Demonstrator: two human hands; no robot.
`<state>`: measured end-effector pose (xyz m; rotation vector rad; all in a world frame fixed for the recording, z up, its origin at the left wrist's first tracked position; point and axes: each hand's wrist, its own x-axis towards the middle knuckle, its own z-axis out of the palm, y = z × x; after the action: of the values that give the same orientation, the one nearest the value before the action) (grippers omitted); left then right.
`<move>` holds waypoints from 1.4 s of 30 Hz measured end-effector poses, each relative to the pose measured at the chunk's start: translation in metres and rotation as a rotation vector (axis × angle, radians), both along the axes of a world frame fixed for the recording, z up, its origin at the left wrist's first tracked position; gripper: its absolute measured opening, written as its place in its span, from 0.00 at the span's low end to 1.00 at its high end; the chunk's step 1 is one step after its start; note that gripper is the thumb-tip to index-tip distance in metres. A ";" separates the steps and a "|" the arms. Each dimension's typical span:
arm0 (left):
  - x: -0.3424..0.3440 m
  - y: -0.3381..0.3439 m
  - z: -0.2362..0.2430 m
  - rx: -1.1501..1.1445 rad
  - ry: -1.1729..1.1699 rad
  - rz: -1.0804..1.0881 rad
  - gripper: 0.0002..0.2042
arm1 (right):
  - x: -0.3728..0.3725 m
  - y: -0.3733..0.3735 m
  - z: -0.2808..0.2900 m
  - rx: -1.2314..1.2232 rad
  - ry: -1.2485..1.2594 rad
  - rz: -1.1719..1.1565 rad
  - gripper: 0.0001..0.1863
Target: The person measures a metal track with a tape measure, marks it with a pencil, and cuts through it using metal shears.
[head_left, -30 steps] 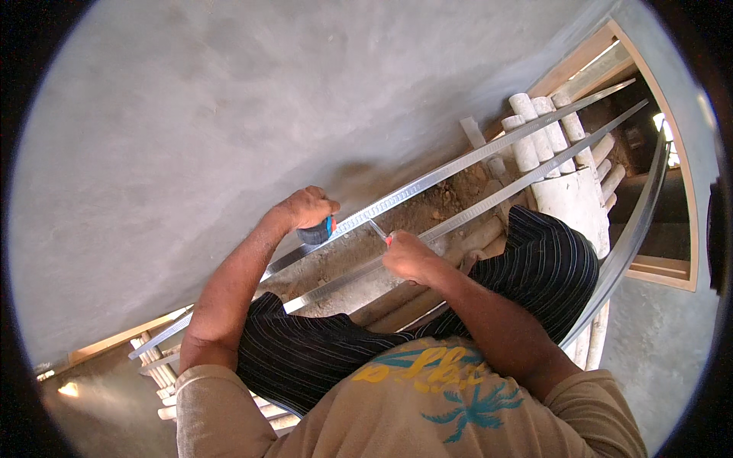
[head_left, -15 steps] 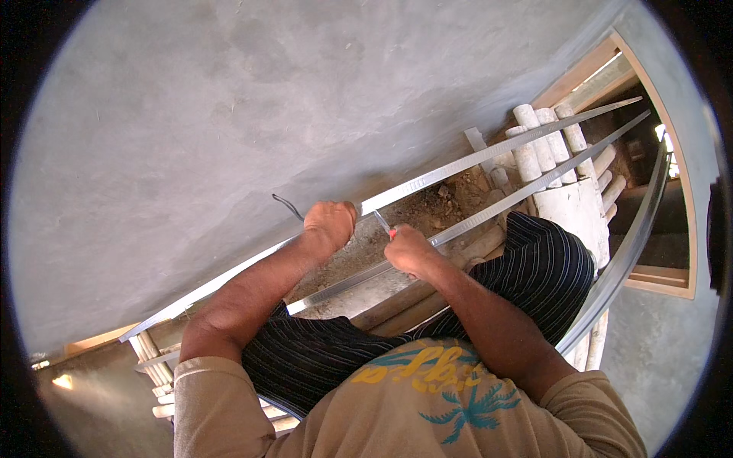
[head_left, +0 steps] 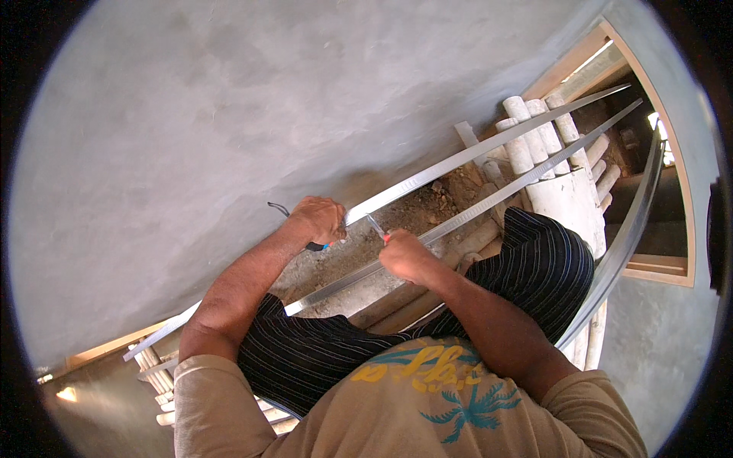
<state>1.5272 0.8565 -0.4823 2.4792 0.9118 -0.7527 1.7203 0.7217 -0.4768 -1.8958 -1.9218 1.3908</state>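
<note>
Your left hand [head_left: 321, 219], near the centre of the frame, is curled over a tape measure [head_left: 314, 246], mostly hidden, at the upper strip [head_left: 458, 159]. A dark strap [head_left: 278, 207] shows beside your wrist. Your right hand [head_left: 411, 256], just right of centre, grips a red-handled tool [head_left: 376, 226], its tip at that strip's lower edge; you cannot tell whether they touch. Both metal strips run diagonally toward upper right, the lower strip [head_left: 489, 201] nearer your knees, crossing pale poles [head_left: 516, 149].

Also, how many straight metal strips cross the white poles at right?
2: the upper strip, nearer the wall; the lower strip, nearer the striped trousers. Others may be hidden underneath.
</note>
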 end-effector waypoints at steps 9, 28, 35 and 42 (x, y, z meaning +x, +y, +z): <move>-0.006 0.012 -0.008 -0.130 -0.049 0.081 0.18 | -0.005 -0.006 -0.012 -0.070 0.070 -0.215 0.17; -0.017 0.021 0.000 -0.069 0.006 0.090 0.16 | 0.005 -0.003 -0.015 0.020 -0.090 0.015 0.15; -0.012 0.016 0.003 -0.114 0.029 0.063 0.17 | 0.000 -0.004 -0.038 0.371 -0.215 0.329 0.10; -0.010 0.011 0.006 -0.099 0.034 0.063 0.18 | -0.008 -0.007 -0.058 0.363 -0.251 0.355 0.12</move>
<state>1.5174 0.8676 -0.4764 2.3474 0.9368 -0.8016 1.7126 0.7147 -0.5350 -1.6775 -2.5207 0.8093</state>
